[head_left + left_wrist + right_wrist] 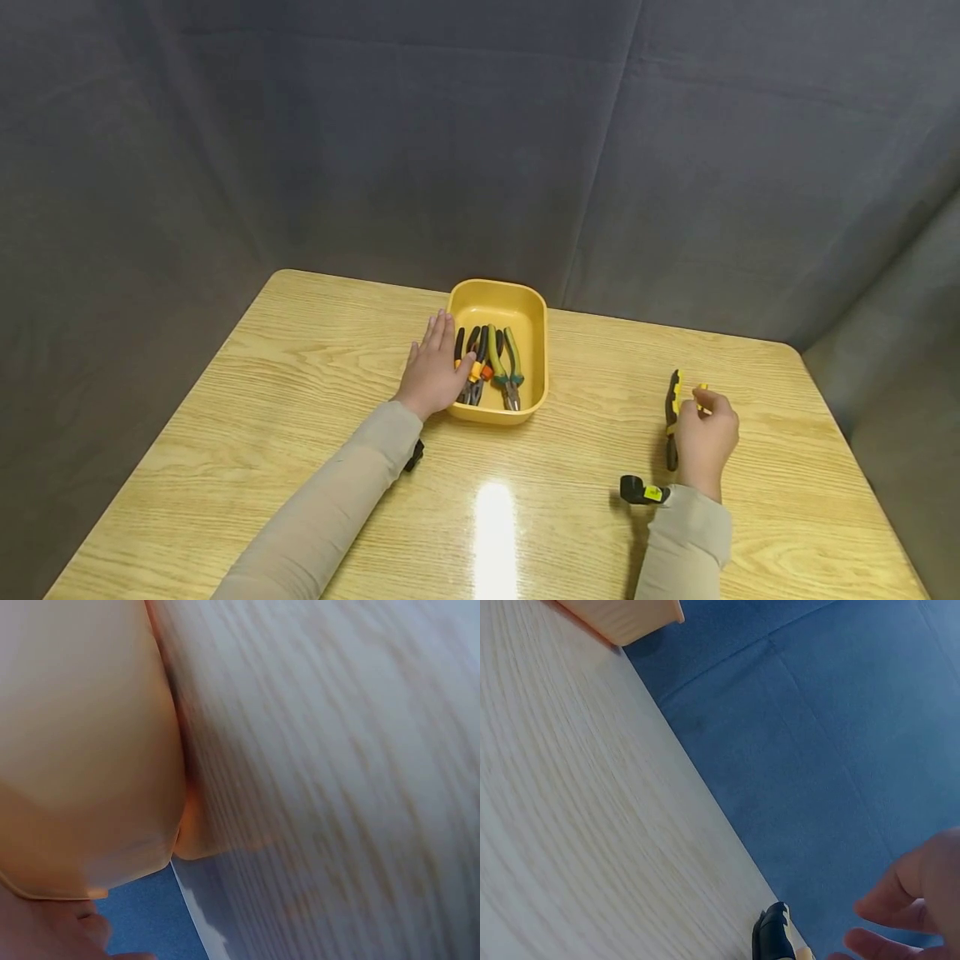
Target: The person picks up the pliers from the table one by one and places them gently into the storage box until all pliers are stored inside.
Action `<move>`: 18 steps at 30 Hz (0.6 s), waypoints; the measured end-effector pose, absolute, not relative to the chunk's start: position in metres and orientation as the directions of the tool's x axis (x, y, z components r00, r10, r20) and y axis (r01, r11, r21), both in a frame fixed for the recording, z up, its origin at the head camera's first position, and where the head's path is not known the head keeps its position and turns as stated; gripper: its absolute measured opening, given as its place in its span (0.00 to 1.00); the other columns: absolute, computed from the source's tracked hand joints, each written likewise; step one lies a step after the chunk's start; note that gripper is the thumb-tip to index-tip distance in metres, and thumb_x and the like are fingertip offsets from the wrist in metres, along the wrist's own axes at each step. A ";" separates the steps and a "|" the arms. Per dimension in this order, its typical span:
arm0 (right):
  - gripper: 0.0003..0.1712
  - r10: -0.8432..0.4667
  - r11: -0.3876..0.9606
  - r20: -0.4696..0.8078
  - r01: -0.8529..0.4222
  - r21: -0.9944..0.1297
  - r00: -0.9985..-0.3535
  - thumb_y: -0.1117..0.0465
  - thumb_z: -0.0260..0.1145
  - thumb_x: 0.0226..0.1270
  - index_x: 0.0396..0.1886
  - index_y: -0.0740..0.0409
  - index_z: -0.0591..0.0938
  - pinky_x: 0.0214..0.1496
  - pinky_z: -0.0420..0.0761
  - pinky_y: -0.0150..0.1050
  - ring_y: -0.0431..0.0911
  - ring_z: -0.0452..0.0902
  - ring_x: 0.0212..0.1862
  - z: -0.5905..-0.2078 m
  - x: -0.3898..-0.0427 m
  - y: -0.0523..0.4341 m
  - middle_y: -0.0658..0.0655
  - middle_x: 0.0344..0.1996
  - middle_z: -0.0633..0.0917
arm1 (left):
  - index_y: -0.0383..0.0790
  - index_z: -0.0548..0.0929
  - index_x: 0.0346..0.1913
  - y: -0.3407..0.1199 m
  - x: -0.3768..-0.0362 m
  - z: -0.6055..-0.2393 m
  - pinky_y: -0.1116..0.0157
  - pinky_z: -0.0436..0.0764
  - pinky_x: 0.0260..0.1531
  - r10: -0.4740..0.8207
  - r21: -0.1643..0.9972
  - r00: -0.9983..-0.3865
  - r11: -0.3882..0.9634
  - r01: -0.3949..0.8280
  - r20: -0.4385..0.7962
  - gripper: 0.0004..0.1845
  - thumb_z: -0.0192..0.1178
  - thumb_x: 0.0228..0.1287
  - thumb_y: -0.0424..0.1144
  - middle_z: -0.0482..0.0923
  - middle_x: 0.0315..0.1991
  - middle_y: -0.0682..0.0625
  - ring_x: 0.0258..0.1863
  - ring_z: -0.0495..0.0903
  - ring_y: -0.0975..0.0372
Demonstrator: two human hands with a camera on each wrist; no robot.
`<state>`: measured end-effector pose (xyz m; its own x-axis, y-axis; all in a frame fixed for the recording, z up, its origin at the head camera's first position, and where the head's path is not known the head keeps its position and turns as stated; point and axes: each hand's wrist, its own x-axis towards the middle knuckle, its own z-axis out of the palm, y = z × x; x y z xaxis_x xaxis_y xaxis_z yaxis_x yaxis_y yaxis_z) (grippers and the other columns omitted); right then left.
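Observation:
My left hand (433, 373) rests over the left rim of a yellow plastic bin (534, 400), fingers straight and thumb reaching inside. In the bin lie several pliers, among them a pair with green handles (513, 354) and others with black-and-orange handles (481, 354), partly covered by the hand. Far to the right, my right hand (707, 433) is beside a pliers-like tool (672, 421) with black-and-yellow handles. Its fingers are loosely bent around the tool's far end, and a gap shows between thumb and fingers in the right wrist view. The palm hides part of the tool.
The wooden table (585, 467) has its far edge against a grey curtain (420, 150). The bin stands near that edge. A black wrist camera (642, 490) sticks out left of the right wrist, low over the tabletop.

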<state>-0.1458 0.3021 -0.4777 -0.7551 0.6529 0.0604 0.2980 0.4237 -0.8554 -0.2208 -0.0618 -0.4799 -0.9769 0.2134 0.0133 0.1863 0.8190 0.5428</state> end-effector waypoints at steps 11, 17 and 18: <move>0.28 0.665 0.375 -0.036 0.375 -0.848 -0.746 0.63 0.49 0.76 0.71 0.72 0.68 0.50 0.73 0.42 0.63 0.66 0.63 -0.485 -0.145 0.313 0.75 0.65 0.66 | 0.36 0.40 0.81 -0.061 -0.221 -0.479 0.42 0.43 0.76 0.210 0.555 -0.978 0.813 0.179 0.006 0.41 0.43 0.81 0.55 0.33 0.83 0.43 0.81 0.33 0.53; 0.31 0.660 0.367 -0.056 0.387 -0.846 -0.749 0.63 0.50 0.74 0.72 0.74 0.65 0.54 0.75 0.42 0.67 0.69 0.66 -0.489 -0.146 0.316 0.78 0.63 0.67 | 0.36 0.39 0.81 -0.062 -0.219 -0.477 0.43 0.43 0.76 0.211 0.558 -0.977 0.811 0.174 -0.002 0.41 0.43 0.81 0.55 0.33 0.83 0.43 0.81 0.32 0.54; 0.31 0.658 0.369 -0.055 0.385 -0.846 -0.751 0.63 0.50 0.74 0.72 0.75 0.65 0.51 0.75 0.38 0.67 0.70 0.65 -0.490 -0.146 0.317 0.78 0.62 0.68 | 0.36 0.39 0.81 -0.062 -0.219 -0.477 0.43 0.43 0.76 0.211 0.558 -0.977 0.811 0.175 -0.001 0.41 0.43 0.81 0.55 0.33 0.83 0.43 0.81 0.32 0.54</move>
